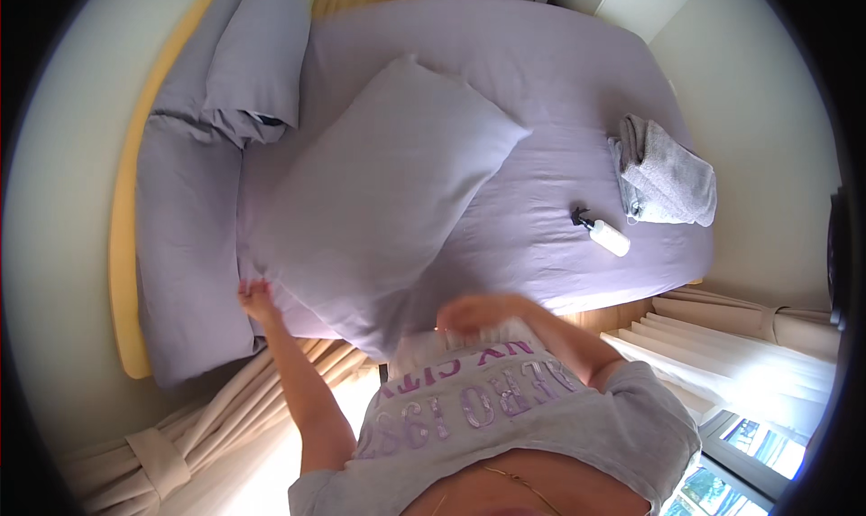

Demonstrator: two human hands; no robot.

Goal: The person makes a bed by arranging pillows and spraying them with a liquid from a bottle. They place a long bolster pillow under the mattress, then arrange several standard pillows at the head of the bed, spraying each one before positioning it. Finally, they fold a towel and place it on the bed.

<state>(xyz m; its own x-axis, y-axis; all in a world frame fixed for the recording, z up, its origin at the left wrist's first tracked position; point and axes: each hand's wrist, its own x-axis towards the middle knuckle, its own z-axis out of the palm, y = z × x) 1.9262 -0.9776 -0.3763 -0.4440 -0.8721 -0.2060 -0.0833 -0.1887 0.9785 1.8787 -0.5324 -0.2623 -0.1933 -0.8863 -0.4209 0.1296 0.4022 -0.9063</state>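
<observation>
A large grey-lilac pillow (385,184) lies at a slant over the bed, its nearest corner reaching past the mattress edge toward my body. At the corner closest to the headboard, my left hand (257,301) has its fingers drawn together on the fabric. My right hand (477,313) is blurred in front of my shirt, to the right of the pillow's near corner. Its fingers are too smeared to make out, and I see nothing in it. Beneath the pillow spreads a lilac fitted sheet (541,69), wrinkled on the right.
Pillows (189,245) line the pale wooden headboard (125,245), with another pillow (260,56) leaning there. Folded grey towels (666,174) and a white spray bottle (609,237) with a black trigger lie toward the foot. Tied beige curtains (159,458) and a window (731,468) are close by me.
</observation>
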